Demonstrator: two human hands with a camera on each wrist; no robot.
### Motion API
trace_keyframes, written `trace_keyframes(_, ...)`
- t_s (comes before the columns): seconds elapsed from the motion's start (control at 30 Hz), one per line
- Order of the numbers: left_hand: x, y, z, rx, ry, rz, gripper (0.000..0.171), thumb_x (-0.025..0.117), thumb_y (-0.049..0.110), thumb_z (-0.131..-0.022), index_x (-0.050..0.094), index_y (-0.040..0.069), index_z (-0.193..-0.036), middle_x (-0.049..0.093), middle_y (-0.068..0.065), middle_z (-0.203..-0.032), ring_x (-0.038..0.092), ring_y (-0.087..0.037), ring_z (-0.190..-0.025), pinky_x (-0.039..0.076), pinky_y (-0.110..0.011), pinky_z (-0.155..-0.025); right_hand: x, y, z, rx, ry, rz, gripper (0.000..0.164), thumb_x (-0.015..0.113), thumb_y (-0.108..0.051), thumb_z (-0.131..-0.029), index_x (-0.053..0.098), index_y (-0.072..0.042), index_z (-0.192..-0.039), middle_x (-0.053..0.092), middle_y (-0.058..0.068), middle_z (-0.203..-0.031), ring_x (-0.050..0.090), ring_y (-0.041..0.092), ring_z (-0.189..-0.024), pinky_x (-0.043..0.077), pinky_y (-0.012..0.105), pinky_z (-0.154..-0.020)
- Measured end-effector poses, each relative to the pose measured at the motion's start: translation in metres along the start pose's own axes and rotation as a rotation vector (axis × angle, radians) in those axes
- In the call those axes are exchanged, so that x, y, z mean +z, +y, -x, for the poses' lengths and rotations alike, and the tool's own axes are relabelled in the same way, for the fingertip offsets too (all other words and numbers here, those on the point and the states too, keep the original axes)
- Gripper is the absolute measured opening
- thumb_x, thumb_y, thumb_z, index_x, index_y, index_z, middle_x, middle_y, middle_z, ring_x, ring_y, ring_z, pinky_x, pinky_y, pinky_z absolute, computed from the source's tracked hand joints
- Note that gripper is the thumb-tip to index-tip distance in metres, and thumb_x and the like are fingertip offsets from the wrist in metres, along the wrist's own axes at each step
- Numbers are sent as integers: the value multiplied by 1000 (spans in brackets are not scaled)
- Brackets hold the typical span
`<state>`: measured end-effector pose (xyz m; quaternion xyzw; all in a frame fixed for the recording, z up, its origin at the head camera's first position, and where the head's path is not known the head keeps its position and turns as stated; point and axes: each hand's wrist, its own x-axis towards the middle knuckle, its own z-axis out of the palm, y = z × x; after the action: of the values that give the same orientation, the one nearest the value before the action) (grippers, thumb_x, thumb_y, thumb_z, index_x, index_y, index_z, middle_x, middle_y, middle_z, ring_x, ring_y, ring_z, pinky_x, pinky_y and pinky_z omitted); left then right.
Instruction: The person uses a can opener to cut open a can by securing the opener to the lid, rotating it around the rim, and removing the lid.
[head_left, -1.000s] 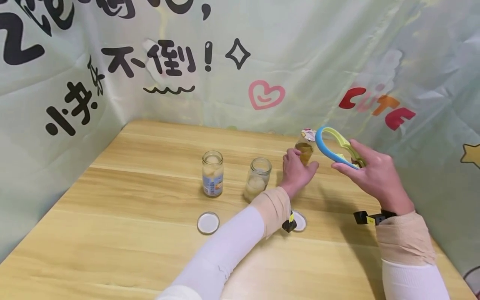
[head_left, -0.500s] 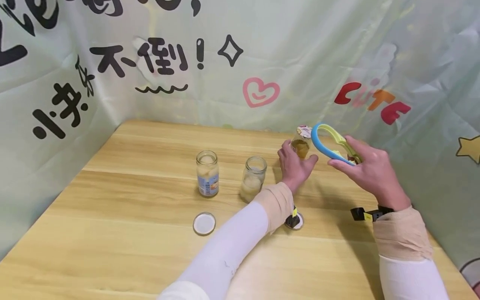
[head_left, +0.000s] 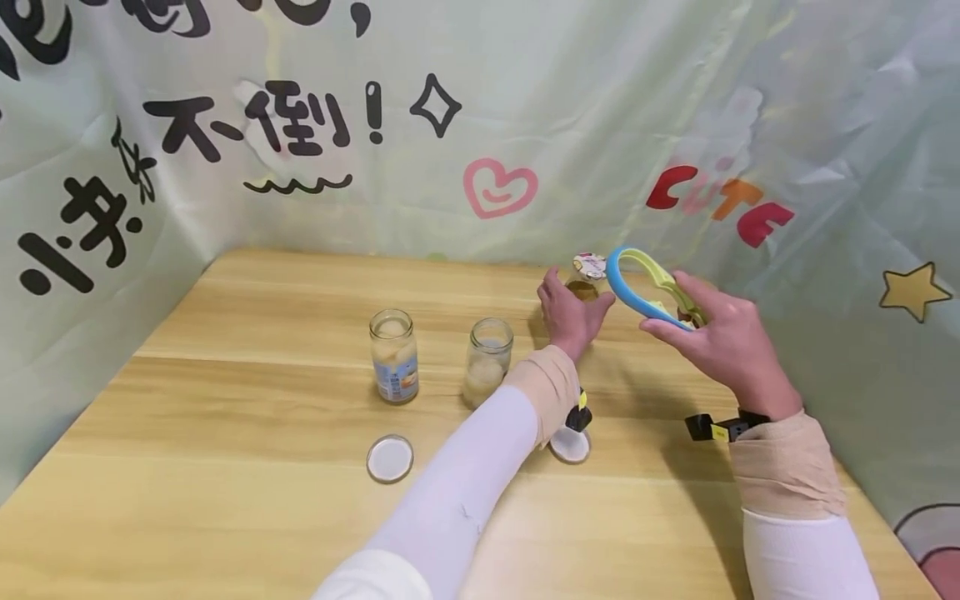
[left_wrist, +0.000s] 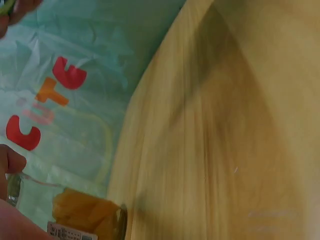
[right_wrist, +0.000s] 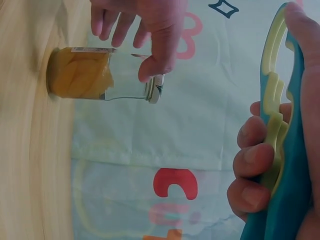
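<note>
My left hand (head_left: 572, 317) is spread around a closed glass jar (right_wrist: 80, 75) of yellow-orange fruit, which stands upright on the table. Its thumb and fingers are apart, near the jar's upper part and printed lid (head_left: 590, 266); no firm grip shows. In the left wrist view the jar's lower part (left_wrist: 85, 212) appears at the bottom edge. My right hand (head_left: 723, 337) holds a blue and yellow jar opener (head_left: 637, 292) by its handles, fingers curled round them. The opener's loop is in the air, just right of the lid in the head view.
Two opened glass jars stand to the left: a blue-labelled jar (head_left: 393, 358) and another jar (head_left: 486, 371) with pale round pieces. One loose lid (head_left: 390, 458) lies at front left; another lid (head_left: 570, 446) lies below my left wrist. A printed cloth (head_left: 585, 108) hangs behind the table (head_left: 187, 500).
My left hand has moved up along the jar toward its lid. The right hand keeps holding the opener beside the lid. The head view has shifted slightly to the right.
</note>
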<state>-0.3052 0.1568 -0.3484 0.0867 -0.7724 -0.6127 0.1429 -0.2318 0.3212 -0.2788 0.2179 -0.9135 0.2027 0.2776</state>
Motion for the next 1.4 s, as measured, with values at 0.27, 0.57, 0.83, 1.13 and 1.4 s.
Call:
trace_keyframes(0.27,-4,-9,-10,-42,-43,-42,91,77,40,-70,31,23,-147,40,-3,-141,46,-20,-119,42,-36,-97,3,-1,1,-29,25,16,73,85,-34,-68,58,-9,-131,59,7,-77,46,20,-62,39,34,-52)
trace_keyframes(0.57,3,8,-15,-26,-109,29,91,74,44,-73,28,22,-149,45,-2,-137,48,-19,-118,42,-34,-97,-3,-1,-4,-40,48,22,72,86,-32,-68,59,-10,-131,57,6,-75,45,19,-62,34,23,-51)
trace_keyframes(0.83,6,4,-20,-30,-86,-17,81,78,33,-74,39,19,-144,49,-3,-130,49,-18,-116,42,-30,-97,-5,-2,-3,-23,39,24,71,85,-33,-68,59,-11,-130,53,5,-71,43,19,-61,34,27,-50)
trace_keyframes(1.13,11,1,-19,-46,-82,34,67,77,21,-74,44,20,-132,53,-1,-121,54,-17,-108,44,-28,-92,-5,2,-3,-12,25,25,69,85,-32,-69,58,-10,-129,52,5,-72,44,20,-62,37,33,-51)
trace_keyframes(1.4,15,-4,-18,-75,-130,74,67,77,13,-71,44,20,-129,54,-1,-119,55,-16,-106,45,-26,-91,-4,7,0,27,-6,13,68,83,-37,-71,58,-12,-130,53,5,-77,45,21,-66,37,36,-54)
